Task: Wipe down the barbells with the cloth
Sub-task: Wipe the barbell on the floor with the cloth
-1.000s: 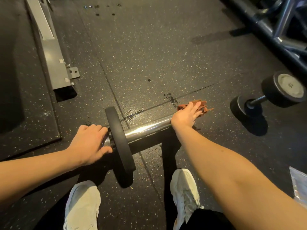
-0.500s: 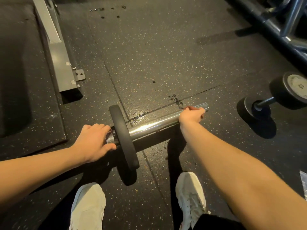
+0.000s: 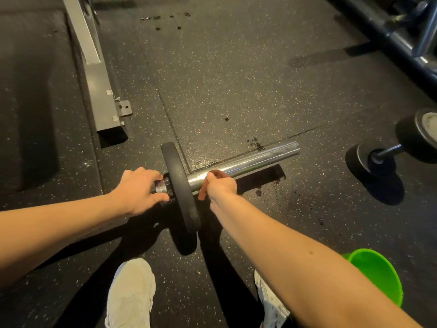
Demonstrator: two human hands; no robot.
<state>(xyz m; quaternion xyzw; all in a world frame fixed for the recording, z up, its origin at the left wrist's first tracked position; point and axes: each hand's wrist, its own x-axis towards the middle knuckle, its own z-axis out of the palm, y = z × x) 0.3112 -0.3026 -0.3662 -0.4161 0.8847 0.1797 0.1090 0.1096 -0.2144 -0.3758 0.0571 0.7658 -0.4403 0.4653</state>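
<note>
A barbell lies on the black rubber floor, its chrome sleeve [image 3: 257,158] pointing right and away from me. A black weight plate [image 3: 181,185] stands upright on it. My left hand [image 3: 139,189] grips the bar's collar just left of the plate. My right hand [image 3: 221,185] is closed on a reddish-brown cloth [image 3: 203,191] wrapped around the sleeve right next to the plate. The rest of the bar to the left is hidden under my left hand and arm.
A dumbbell [image 3: 392,152] lies at the right. A green bucket [image 3: 378,275] stands by my right arm. A grey metal frame foot [image 3: 99,84] runs along the upper left, a dark rack [image 3: 402,36] at the upper right. Wet spots mark the floor. My shoes [image 3: 130,294] are below.
My right hand has slid the cloth along the sleeve from its far right end to just beside the plate. The left hand stays on the collar. The view shifted, showing the green bucket.
</note>
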